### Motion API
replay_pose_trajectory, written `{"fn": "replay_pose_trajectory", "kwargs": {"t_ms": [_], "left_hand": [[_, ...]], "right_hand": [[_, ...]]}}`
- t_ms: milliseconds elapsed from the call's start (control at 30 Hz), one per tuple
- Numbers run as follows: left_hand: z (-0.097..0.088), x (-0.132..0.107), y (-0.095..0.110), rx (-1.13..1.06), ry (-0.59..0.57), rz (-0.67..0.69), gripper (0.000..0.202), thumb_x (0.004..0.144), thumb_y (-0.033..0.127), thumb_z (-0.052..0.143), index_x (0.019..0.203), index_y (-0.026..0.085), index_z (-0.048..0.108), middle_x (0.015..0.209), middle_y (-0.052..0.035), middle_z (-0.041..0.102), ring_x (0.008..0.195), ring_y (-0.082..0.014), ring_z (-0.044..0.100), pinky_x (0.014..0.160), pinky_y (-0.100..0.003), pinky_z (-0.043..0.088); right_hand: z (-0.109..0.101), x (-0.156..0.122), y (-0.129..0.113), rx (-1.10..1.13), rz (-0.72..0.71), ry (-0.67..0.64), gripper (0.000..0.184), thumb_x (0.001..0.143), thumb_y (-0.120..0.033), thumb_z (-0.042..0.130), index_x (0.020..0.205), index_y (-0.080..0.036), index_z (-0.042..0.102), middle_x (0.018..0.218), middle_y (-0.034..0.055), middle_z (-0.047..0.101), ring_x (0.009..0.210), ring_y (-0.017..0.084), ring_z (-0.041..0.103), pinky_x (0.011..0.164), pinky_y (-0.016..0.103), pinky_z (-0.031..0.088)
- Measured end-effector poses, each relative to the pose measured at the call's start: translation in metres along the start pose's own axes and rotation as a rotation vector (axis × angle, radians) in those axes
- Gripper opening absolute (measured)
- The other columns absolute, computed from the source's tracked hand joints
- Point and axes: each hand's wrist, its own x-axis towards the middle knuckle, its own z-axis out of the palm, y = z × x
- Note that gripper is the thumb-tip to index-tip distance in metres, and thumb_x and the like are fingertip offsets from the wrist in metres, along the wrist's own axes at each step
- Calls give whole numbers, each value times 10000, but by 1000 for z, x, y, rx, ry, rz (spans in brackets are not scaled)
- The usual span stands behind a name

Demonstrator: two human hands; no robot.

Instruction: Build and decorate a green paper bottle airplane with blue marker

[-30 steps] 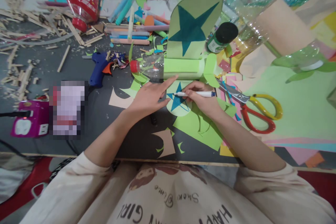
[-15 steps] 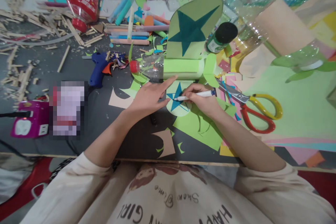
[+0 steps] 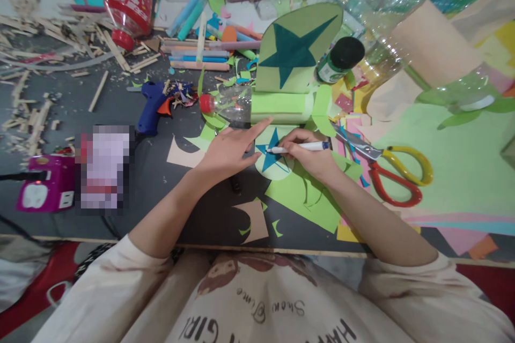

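Observation:
A white marker (image 3: 309, 146) is pinched in my right hand (image 3: 309, 158), its tip touching the left part of a blue star (image 3: 273, 158). That star is drawn on a rounded pale green paper fin (image 3: 277, 172), with some of its lower right only outlined. My left hand (image 3: 231, 149) lies with fingers spread, its fingertips on the fin and against the wrapped bottle. The clear plastic bottle (image 3: 237, 102) lies on its side, red cap to the left, with a light green paper band (image 3: 279, 104). Behind it rises another green fin (image 3: 267, 72) bearing a dark teal star.
Scissors (image 3: 398, 171) with red and yellow handles lie right, beside a dark-capped jar (image 3: 340, 59). A blue glue gun (image 3: 151, 104), a purple power adapter (image 3: 46, 182) and a blurred-out rectangular object (image 3: 105, 166) are left. Paper scraps, markers and wood sticks surround them.
The marker tip has shifted very slightly left on the star. My left hand stays in place; the whole view has moved down a little.

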Motion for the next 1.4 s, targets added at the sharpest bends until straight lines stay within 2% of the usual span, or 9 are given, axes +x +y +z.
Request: {"fn": "replay_pose_trajectory", "kwargs": {"t_ms": [100, 300, 667, 867, 1067, 1267, 1400], "left_hand": [[1, 0, -1, -3, 14, 10, 636, 931, 302, 493, 1536, 238, 311, 809, 21, 652, 765, -164, 621, 784, -269, 418], [-1, 0, 0, -1, 3, 11, 644, 931, 313, 491, 1540, 225, 299, 818, 16, 659, 768, -166, 621, 766, -267, 413], [1, 0, -2, -9, -6, 5, 664, 936, 306, 496, 1556, 228, 271, 814, 16, 641, 765, -175, 615, 798, -284, 412], [-1, 0, -1, -8, -3, 5, 660, 928, 303, 501, 1548, 225, 286, 812, 14, 650, 778, -175, 621, 793, -272, 412], [0, 0, -1, -3, 8, 22, 652, 928, 314, 483, 1544, 226, 286, 813, 16, 656, 776, -164, 619, 767, -259, 412], [-1, 0, -1, -6, -9, 12, 663, 933, 320, 475, 1554, 222, 265, 818, 13, 648, 775, -167, 618, 767, -269, 407], [-1, 0, -1, -2, -6, 17, 658, 936, 318, 472, 1553, 219, 267, 815, 12, 645, 759, -168, 613, 764, -273, 404]], "right_hand": [[0, -1, 0, -8, 31, -11, 119, 661, -293, 635, 586, -205, 604, 578, -17, 609, 532, 112, 499, 529, 268, 392], [3, -4, 0, 38, -20, 134, 111, 705, -279, 621, 611, -220, 612, 554, -30, 590, 542, 113, 509, 545, 272, 423], [0, -1, 0, 7, -6, 17, 110, 664, -279, 612, 579, -213, 595, 548, -31, 575, 533, 111, 500, 550, 277, 404], [1, -4, 0, 25, -24, 130, 116, 712, -271, 612, 610, -222, 585, 567, -29, 583, 538, 114, 500, 549, 276, 418], [1, -2, 0, 1, 0, 37, 112, 668, -273, 625, 579, -219, 585, 568, -23, 602, 554, 121, 519, 551, 280, 413], [4, -4, -2, 38, -6, 164, 111, 684, -250, 590, 576, -227, 578, 543, -36, 569, 537, 113, 496, 562, 279, 429], [3, -4, -2, 23, -10, 103, 102, 655, -260, 611, 563, -222, 586, 537, -33, 583, 522, 112, 484, 547, 277, 419]]}}
